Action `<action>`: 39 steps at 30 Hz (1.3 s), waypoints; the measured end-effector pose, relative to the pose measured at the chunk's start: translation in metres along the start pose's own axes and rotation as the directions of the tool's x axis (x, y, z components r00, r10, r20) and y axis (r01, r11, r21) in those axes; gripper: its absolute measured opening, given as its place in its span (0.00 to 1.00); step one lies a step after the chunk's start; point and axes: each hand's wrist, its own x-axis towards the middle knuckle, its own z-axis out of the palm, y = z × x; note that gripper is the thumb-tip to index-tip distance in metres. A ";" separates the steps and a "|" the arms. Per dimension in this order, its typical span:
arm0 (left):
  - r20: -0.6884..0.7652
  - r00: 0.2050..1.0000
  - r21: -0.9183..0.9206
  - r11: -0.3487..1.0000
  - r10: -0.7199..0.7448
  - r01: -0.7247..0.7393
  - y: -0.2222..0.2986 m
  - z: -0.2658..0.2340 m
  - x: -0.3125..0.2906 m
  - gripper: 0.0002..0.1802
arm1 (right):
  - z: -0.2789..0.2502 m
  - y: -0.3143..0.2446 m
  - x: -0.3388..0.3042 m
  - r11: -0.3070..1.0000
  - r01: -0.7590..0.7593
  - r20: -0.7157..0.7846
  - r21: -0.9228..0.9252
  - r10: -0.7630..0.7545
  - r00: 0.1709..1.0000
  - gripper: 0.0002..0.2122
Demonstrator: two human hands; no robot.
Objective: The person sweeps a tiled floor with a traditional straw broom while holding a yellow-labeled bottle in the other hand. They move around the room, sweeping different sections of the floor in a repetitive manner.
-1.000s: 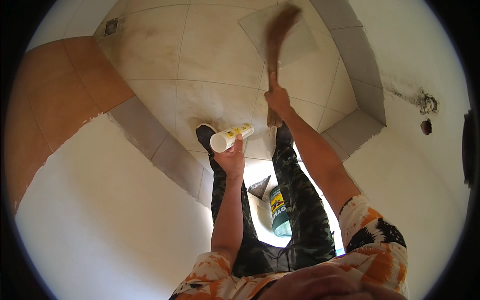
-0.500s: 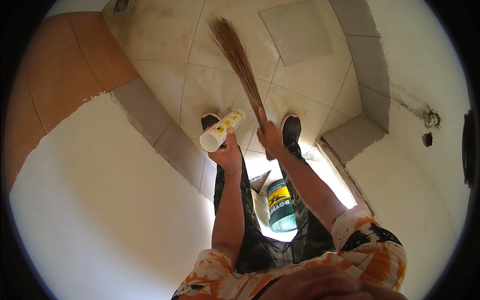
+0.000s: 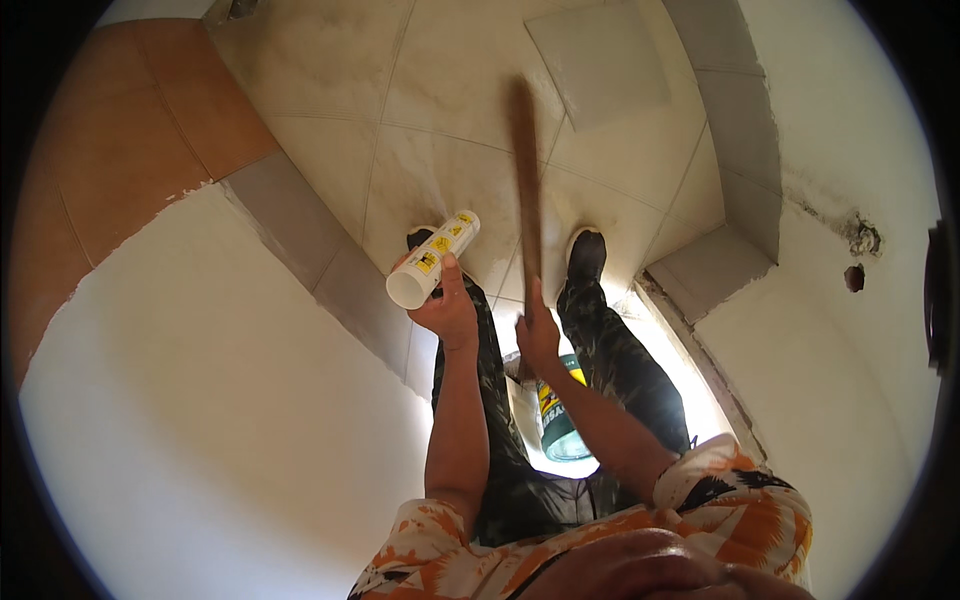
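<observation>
My left hand (image 3: 446, 308) is closed around a white plastic tube (image 3: 440, 256) with yellow labels. The tube is tilted, with its round open-looking end toward me. A stick broom (image 3: 526, 180) is gripped at its narrow end by my right hand (image 3: 539, 338). The broom points away from me over the tiled floor (image 3: 440, 170), its bristles smeared by motion. Behind my right wrist stands a green can (image 3: 566, 440) with a yellow label, between my legs and partly hidden by my forearm.
A loose square tile (image 3: 598, 68) lies on the floor ahead. Grey tiles edge both walls, with orange tiles (image 3: 130, 130) at the upper left. My shoes (image 3: 587, 250) stand apart on the floor. The right wall (image 3: 820, 330) has a rough hole.
The broom has swung to the right and toward me, and now stands more upright in the picture. My right hand has come closer to me. The tube has shifted slightly left and nearer.
</observation>
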 end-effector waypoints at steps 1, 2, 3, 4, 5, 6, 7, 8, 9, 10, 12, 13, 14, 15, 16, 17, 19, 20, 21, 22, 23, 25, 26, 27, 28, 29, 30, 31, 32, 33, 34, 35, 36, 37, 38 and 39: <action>-0.005 1.000 -0.005 1.000 0.022 -0.022 0.001 0.002 0.002 0.28 | 0.002 0.001 -0.007 0.994 -0.107 0.005 0.017 0.107 0.994 0.43; -0.005 0.999 -0.009 0.999 0.038 -0.038 0.002 0.004 0.003 0.28 | 0.004 0.003 -0.009 1.000 -0.019 0.009 -0.011 0.019 1.000 0.43; -0.006 0.999 -0.007 0.999 0.045 -0.045 0.002 0.005 0.003 0.28 | 0.009 0.005 -0.009 0.998 -0.010 0.056 -0.061 0.014 0.998 0.43; -0.006 0.999 -0.007 0.999 0.050 -0.050 0.002 0.006 0.002 0.28 | 0.013 0.006 -0.004 0.990 -0.009 0.070 -0.138 0.019 0.997 0.43; -0.010 0.998 -0.018 0.998 0.059 -0.060 0.001 0.006 0.002 0.28 | 0.016 0.004 0.000 0.992 0.098 0.051 -0.086 -0.093 0.994 0.43; -0.021 0.999 -0.006 0.999 0.048 -0.048 0.000 0.005 0.001 0.27 | 0.015 0.000 0.008 0.991 0.077 0.134 -0.111 -0.061 0.989 0.42; -0.024 0.999 -0.001 0.999 0.036 -0.036 -0.001 0.004 0.002 0.27 | 0.012 -0.007 0.021 0.984 0.144 0.125 -0.105 -0.131 0.983 0.42; -0.024 0.999 0.005 1.000 0.023 -0.023 -0.001 0.003 0.002 0.27 | 0.004 -0.015 0.030 0.990 0.090 0.115 -0.107 -0.078 0.990 0.43; -0.040 0.998 -0.020 0.999 0.040 -0.041 -0.002 0.002 0.003 0.26 | -0.009 -0.027 0.036 0.993 0.070 0.085 -0.094 -0.062 0.994 0.43; -0.060 0.996 -0.047 0.997 0.061 -0.064 -0.002 0.002 0.005 0.26 | -0.025 -0.040 0.043 0.996 0.030 0.080 -0.089 -0.023 0.997 0.43; -0.072 0.995 -0.070 0.995 0.072 -0.077 -0.002 0.003 0.009 0.26 | -0.068 -0.059 0.082 0.997 -0.083 -0.015 -0.006 0.082 0.996 0.44; -0.063 0.996 -0.068 0.995 0.067 -0.072 -0.002 0.004 0.010 0.26 | -0.089 -0.064 0.110 0.993 -0.103 -0.080 0.050 0.107 0.991 0.44; -0.059 0.996 -0.083 0.993 0.074 -0.078 -0.002 0.007 0.011 0.26 | -0.107 -0.067 0.143 0.986 -0.149 -0.140 0.070 0.157 0.978 0.44; -0.029 0.998 -0.061 0.996 0.058 -0.059 -0.001 0.009 0.011 0.26 | -0.123 -0.067 0.176 0.991 -0.102 -0.091 0.083 0.109 0.990 0.44; -0.009 0.999 -0.051 0.997 0.051 -0.052 0.000 0.011 0.010 0.27 | -0.133 -0.064 0.198 0.994 -0.078 -0.107 0.075 0.085 0.991 0.44; 0.018 0.999 -0.041 0.998 0.047 -0.046 0.001 0.013 0.010 0.27 | -0.139 -0.060 0.208 0.999 -0.015 0.026 -0.048 0.017 1.000 0.44; 0.027 0.999 -0.025 0.999 0.035 -0.034 0.004 0.016 0.012 0.28 | -0.155 -0.053 0.217 0.937 0.214 0.146 -0.278 -0.179 0.973 0.44; 0.034 0.999 -0.034 0.999 0.038 -0.036 0.006 0.017 0.013 0.28 | -0.161 -0.051 0.213 0.932 0.228 0.222 -0.281 -0.168 0.960 0.45; 0.050 0.997 -0.009 0.998 0.059 -0.059 0.008 0.018 0.015 0.28 | -0.164 -0.054 0.206 0.936 0.228 0.175 -0.270 -0.185 0.967 0.44; 0.065 0.994 -0.011 0.996 0.093 -0.093 0.010 0.019 0.019 0.28 | -0.168 -0.057 0.197 0.932 0.264 0.119 -0.248 -0.241 0.963 0.44; 0.071 0.991 -0.018 0.993 0.115 -0.114 0.012 0.020 0.022 0.28 | -0.168 -0.064 0.191 0.935 0.242 0.076 -0.261 -0.230 0.970 0.44; 0.037 0.997 -0.075 0.995 0.072 -0.069 0.014 0.026 0.026 0.27 | -0.159 -0.076 0.187 0.990 0.130 0.038 -0.046 -0.128 0.991 0.43; 0.024 0.998 -0.127 0.991 0.051 -0.047 0.013 0.030 0.030 0.27 | -0.150 -0.078 0.190 0.990 0.122 -0.013 0.069 -0.121 0.993 0.43; 0.033 0.999 -0.098 0.994 0.043 -0.040 0.013 0.034 0.032 0.27 | -0.137 -0.077 0.198 0.999 0.052 0.059 0.017 -0.052 0.997 0.42; 0.053 0.998 -0.079 0.996 0.034 -0.030 0.012 0.037 0.035 0.26 | -0.118 -0.071 0.205 0.999 0.051 0.089 -0.013 -0.049 0.995 0.42; 0.061 0.998 -0.060 0.998 -0.009 0.013 0.010 0.039 0.037 0.26 | -0.095 -0.058 0.211 0.999 0.028 0.143 -0.038 -0.023 0.989 0.42; 0.069 0.997 -0.050 0.998 0.047 -0.043 0.009 0.041 0.040 0.26 | -0.075 -0.038 0.212 0.999 0.027 0.124 -0.023 -0.023 0.992 0.41; 0.057 0.996 -0.045 0.997 0.069 -0.066 0.008 0.044 0.041 0.27 | -0.057 -0.013 0.213 0.999 0.010 0.037 -0.036 -0.009 0.999 0.41; 0.047 0.995 -0.035 0.996 0.088 -0.086 0.007 0.045 0.042 0.27 | -0.041 0.013 0.212 0.996 -0.071 -0.009 -0.061 0.071 0.997 0.40; 0.040 0.994 -0.005 0.995 0.101 -0.101 0.006 0.044 0.043 0.27 | -0.031 0.040 0.211 0.966 -0.231 -0.025 -0.115 0.230 0.973 0.40; 0.035 0.993 0.028 0.994 0.109 -0.110 0.006 0.044 0.043 0.28 | -0.026 0.064 0.215 0.980 -0.152 -0.075 -0.128 0.143 0.987 0.40; 0.034 0.993 0.061 0.992 0.109 -0.111 0.007 0.044 0.043 0.29 | -0.026 0.084 0.221 0.975 -0.145 -0.106 -0.167 0.128 0.986 0.39; 0.025 0.996 0.058 0.995 0.084 -0.086 0.008 0.043 0.041 0.29 | -0.030 0.099 0.229 0.967 -0.147 -0.142 -0.209 0.119 0.983 0.39; 0.016 0.998 0.053 0.997 0.063 -0.064 0.010 0.043 0.039 0.30 | -0.034 0.110 0.236 0.964 -0.150 -0.135 -0.219 0.123 0.983 0.39; 0.008 0.997 0.023 0.997 0.074 -0.074 0.013 0.043 0.038 0.31 | -0.042 0.116 0.243 0.960 -0.164 -0.133 -0.228 0.136 0.982 0.39; 0.001 0.997 0.074 0.995 0.073 -0.072 0.016 0.045 0.037 0.31 | -0.050 0.119 0.251 0.959 -0.147 -0.178 -0.244 0.104 0.978 0.39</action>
